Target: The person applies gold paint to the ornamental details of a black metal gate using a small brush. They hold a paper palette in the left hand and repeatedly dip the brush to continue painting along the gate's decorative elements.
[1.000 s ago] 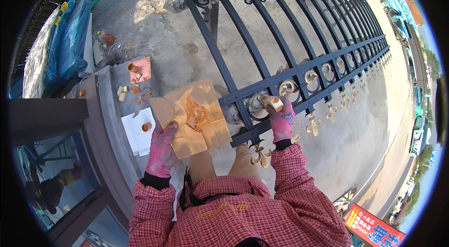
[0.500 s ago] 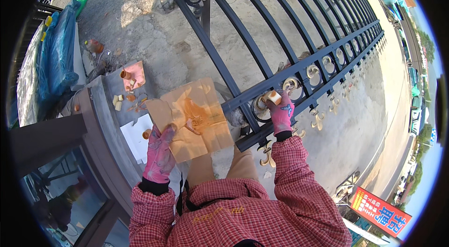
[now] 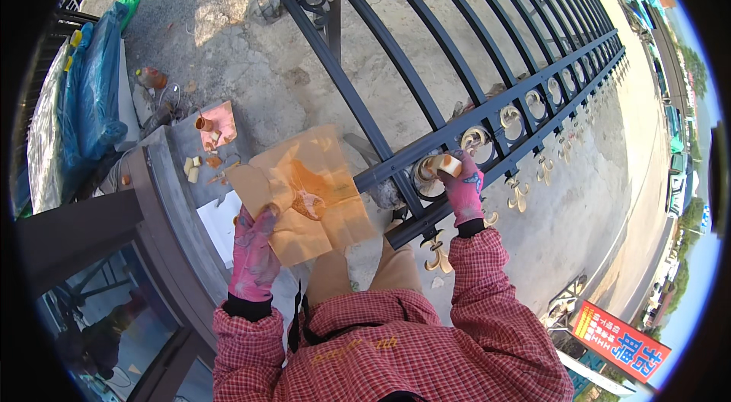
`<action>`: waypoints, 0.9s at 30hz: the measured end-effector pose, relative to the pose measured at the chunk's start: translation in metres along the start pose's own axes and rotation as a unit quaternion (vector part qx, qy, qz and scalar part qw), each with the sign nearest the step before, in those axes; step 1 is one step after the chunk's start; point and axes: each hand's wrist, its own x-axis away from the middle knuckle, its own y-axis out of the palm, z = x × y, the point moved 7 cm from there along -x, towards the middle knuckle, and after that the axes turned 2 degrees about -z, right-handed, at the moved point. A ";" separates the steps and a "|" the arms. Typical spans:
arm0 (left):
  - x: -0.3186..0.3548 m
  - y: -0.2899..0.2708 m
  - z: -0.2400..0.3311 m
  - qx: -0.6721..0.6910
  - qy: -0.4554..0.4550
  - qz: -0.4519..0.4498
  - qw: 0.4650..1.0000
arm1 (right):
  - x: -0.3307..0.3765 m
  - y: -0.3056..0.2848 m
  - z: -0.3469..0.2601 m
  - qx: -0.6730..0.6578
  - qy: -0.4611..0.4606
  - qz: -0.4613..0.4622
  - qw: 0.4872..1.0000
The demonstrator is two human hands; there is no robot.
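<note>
- Sponge (image 3: 444, 166) – small tan block, clamped in right hand (image 3: 463, 193), pressed on a gold ring (image 3: 428, 171) of black fence (image 3: 396, 82), approx 2 o'clock from chest.
- Left hand (image 3: 255, 253) grips paint-smeared cardboard (image 3: 304, 200) by its edge, approx 10 o'clock.
- Progress: rings + finials toward 2 o'clock look gold already; scrolls at 12 mostly black.
- Room: bars tight around ring; open concrete beyond, grey ledge (image 3: 164, 196) close at 9.

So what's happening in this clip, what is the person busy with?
A person in a red checked shirt and pink gloves stands over a black metal fence panel lying flat above a concrete floor. The right hand presses a small sponge-like applicator against a ring ornament in the panel's rail, where several rings already look gold. The left hand holds a paint-stained sheet of cardboard beside the work. A small paint cup sits on the table to the left.
</note>
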 end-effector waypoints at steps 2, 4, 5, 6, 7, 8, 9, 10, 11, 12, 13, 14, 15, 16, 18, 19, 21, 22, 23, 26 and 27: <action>0.002 0.000 0.001 0.005 -0.001 0.004 1.000 | -0.004 0.003 0.000 -0.004 0.012 0.006 1.000; 0.004 0.001 0.004 0.012 0.006 0.019 1.000 | -0.008 0.016 0.000 0.078 -0.113 0.030 0.990; 0.004 -0.001 0.006 0.012 0.010 0.025 1.000 | -0.007 0.018 0.001 0.072 -0.123 0.002 0.990; 0.005 -0.003 0.006 0.013 0.013 0.031 0.999 | -0.005 0.015 -0.002 0.062 -0.106 -0.015 0.992; 0.006 -0.004 0.006 0.013 0.016 0.036 0.999 | -0.004 0.011 -0.004 0.053 -0.090 -0.032 0.994; 0.006 -0.006 0.007 0.010 0.016 0.039 0.999 | -0.004 0.010 -0.004 0.043 -0.073 -0.050 0.995; 0.007 -0.005 0.007 0.007 0.015 0.039 0.999 | -0.006 0.007 0.003 0.019 -0.023 -0.049 0.998; 0.007 -0.004 0.007 0.004 0.014 0.038 0.999 | -0.007 0.006 0.002 0.020 -0.040 -0.033 0.998; 0.007 -0.003 0.007 0.007 0.015 0.037 0.999 | -0.010 0.009 0.001 0.020 -0.057 -0.018 0.998; 0.007 -0.002 0.007 0.009 0.017 0.037 0.999 | -0.012 0.012 0.001 0.020 -0.074 -0.003 0.997; 0.007 -0.002 0.008 0.011 0.020 0.037 0.999 | -0.011 0.018 -0.001 0.062 -0.095 -0.008 0.994; 0.007 -0.001 0.008 0.012 0.017 0.038 0.999 | -0.010 0.019 0.002 0.068 -0.091 -0.030 0.993; 0.008 -0.001 0.009 0.013 0.015 0.041 0.999 | -0.008 0.019 0.002 0.075 -0.088 -0.054 0.992; 0.008 -0.002 0.009 0.014 0.013 0.044 0.999 | -0.006 0.018 0.003 0.081 -0.086 -0.078 0.990; 0.007 -0.005 0.008 0.014 0.017 0.029 0.999 | -0.005 0.013 0.000 0.036 -0.094 -0.060 0.993; 0.006 -0.005 0.007 0.014 0.019 0.021 1.000 | -0.007 0.013 0.001 0.022 -0.072 -0.053 0.996; 0.007 -0.005 0.006 0.011 0.014 0.029 0.999 | -0.010 0.015 0.003 -0.005 -0.028 -0.038 0.999; 0.007 -0.005 0.006 0.010 0.012 0.033 0.999 | -0.009 0.016 0.001 0.020 -0.046 -0.043 0.998; 0.006 -0.004 0.006 0.008 0.010 0.031 0.999 | -0.007 0.018 0.000 0.045 -0.063 -0.048 0.996; 0.008 -0.005 0.007 0.001 0.011 0.031 0.999 | 0.000 0.016 -0.017 0.079 -0.076 -0.086 0.990; 0.008 -0.005 0.007 0.000 0.013 0.031 0.999 | 0.000 0.012 -0.014 0.067 -0.082 -0.084 0.991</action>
